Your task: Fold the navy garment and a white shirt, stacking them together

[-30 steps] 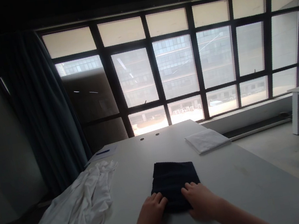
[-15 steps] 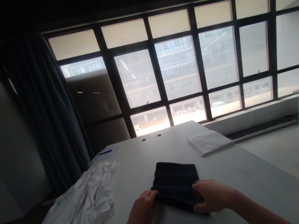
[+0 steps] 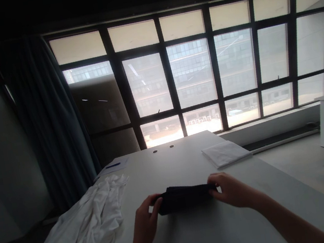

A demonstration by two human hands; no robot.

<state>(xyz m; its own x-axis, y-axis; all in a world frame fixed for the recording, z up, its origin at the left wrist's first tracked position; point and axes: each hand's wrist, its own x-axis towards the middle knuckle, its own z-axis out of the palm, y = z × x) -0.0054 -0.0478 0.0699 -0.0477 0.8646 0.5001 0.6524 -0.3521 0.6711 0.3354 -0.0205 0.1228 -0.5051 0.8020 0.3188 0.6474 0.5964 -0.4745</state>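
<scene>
1. While the left hand (image 3: 144,220) pinches the left end of a dark cloth (image 3: 186,201), the right hand (image 3: 232,190) grips its right end; each of the 2 hands is nearly closed, with only the cloth caught in its grasp.
2. The dark cloth is folded into a narrow band, layers showing along its top edge, and spans the space between the hands over the near half of a white table (image 3: 173,169); whether its underside touches the tabletop cannot be told.
3. Left of the left hand, a crumpled white cloth (image 3: 83,230) spreads along the table's left side.
4. Beyond the right hand, a folded white cloth (image 3: 226,152) lies flat by the right edge.
5. A pen (image 3: 113,165) rests on paper (image 3: 122,165) at the far left, and 2 round holes (image 3: 155,151) sit near the far edge.
6. Behind stands a wide window (image 3: 193,72), with a blue curtain (image 3: 51,127) on its left.
</scene>
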